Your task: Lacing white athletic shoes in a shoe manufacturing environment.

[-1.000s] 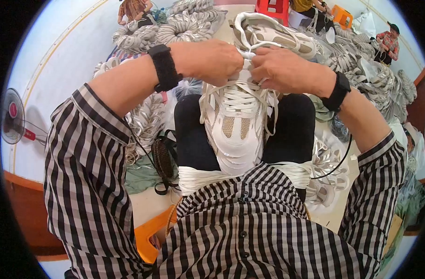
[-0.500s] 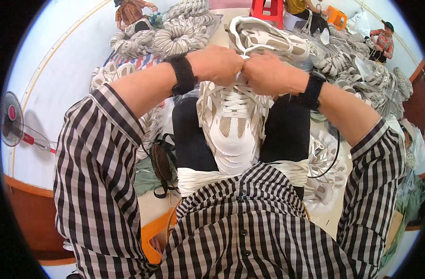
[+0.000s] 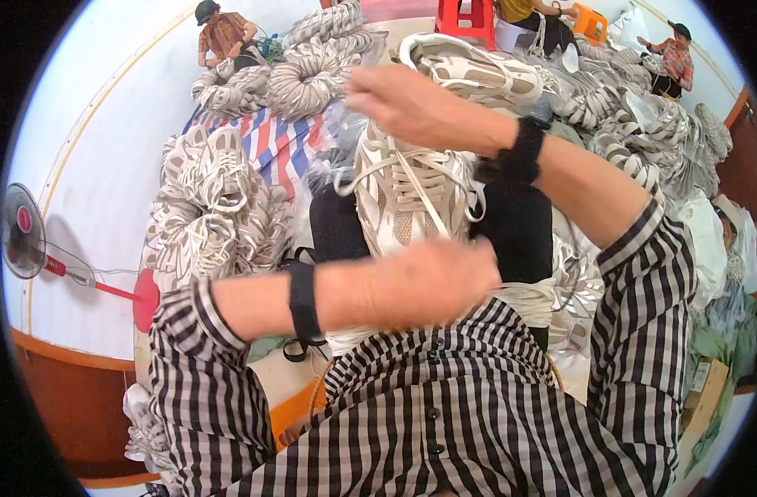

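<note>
A stack of white and beige shoe uppers (image 3: 376, 207), laced at the front, lies across my black-clad lap. My left hand (image 3: 440, 277), smeared by motion, looks closed low over the toe end. A flat white shoelace (image 3: 424, 195) runs slantwise over the lacing into it. Crossing above, my right hand (image 3: 391, 99) is closed at the heel end, knuckles outward; what its fingers grip is hidden. Loose lace loops spread to both sides of the uppers. A bundle of white laces (image 3: 527, 300) lies at my waist, partly behind my left hand.
Another white and beige shoe upper (image 3: 478, 70) lies just beyond. Coiled stacks of uppers (image 3: 217, 199) stand at left, with more heaped at right (image 3: 635, 124). A fan (image 3: 24, 228) is at far left, a red stool (image 3: 465, 23) behind. Other people sit working at the far side.
My hands have parted from where they met at the heel end. The left swept down toward my waist; the right moved left. Loose lace loops now show beside the uppers.
</note>
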`<action>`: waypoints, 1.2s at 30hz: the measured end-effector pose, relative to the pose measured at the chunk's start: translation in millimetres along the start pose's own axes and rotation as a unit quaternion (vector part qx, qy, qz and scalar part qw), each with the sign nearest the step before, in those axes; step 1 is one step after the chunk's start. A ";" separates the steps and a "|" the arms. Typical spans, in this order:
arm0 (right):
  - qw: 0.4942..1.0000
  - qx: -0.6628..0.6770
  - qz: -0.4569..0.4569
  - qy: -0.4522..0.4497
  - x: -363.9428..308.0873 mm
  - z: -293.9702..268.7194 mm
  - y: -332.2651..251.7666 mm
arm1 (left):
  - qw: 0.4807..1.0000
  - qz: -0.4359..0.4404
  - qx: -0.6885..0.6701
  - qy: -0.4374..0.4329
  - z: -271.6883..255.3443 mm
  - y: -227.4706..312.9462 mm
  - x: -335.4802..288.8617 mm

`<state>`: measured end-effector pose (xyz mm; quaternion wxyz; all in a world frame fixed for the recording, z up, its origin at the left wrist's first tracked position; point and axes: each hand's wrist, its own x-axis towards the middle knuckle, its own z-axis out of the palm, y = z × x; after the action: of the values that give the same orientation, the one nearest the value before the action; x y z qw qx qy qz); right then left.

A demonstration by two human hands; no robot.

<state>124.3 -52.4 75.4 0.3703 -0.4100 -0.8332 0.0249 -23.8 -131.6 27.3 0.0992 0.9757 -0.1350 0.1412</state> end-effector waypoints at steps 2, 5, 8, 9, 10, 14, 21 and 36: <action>0.994 0.104 -0.019 -0.030 23.1 20.1 -36.1 | 0.990 0.095 -0.101 0.006 6.3 44.0 9.3; 0.977 0.144 -0.151 -0.040 39.2 57.6 -78.1 | 0.981 0.145 -0.130 0.021 -7.4 70.9 22.1; 0.970 0.175 -0.127 -0.116 44.4 59.5 -56.6 | 0.992 0.062 -0.063 0.085 -35.8 57.4 41.1; 0.973 0.216 -0.060 -0.063 39.7 53.0 -41.5 | 0.992 0.038 -0.038 0.110 -47.2 44.5 46.9; 0.970 0.238 0.015 -0.042 32.3 43.6 -24.8 | 0.976 -0.003 -0.103 0.191 -66.1 17.7 47.3; 0.976 0.147 0.160 -0.025 -32.1 -33.0 25.3 | 0.902 -0.145 -0.107 0.393 -119.6 -69.0 64.2; 0.988 -0.061 0.129 -0.056 -154.0 -13.1 -1.6 | 0.948 -0.209 0.032 0.237 -69.1 -123.4 -2.8; 0.947 -0.154 0.238 0.151 -158.8 -15.3 28.0 | 0.949 -0.208 0.178 0.154 -26.2 -113.5 -11.2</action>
<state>214.5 -149.3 -17.9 0.4074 -0.6473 -0.6394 -0.0781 -7.5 -15.7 30.8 -0.0297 0.9503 0.1147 0.2878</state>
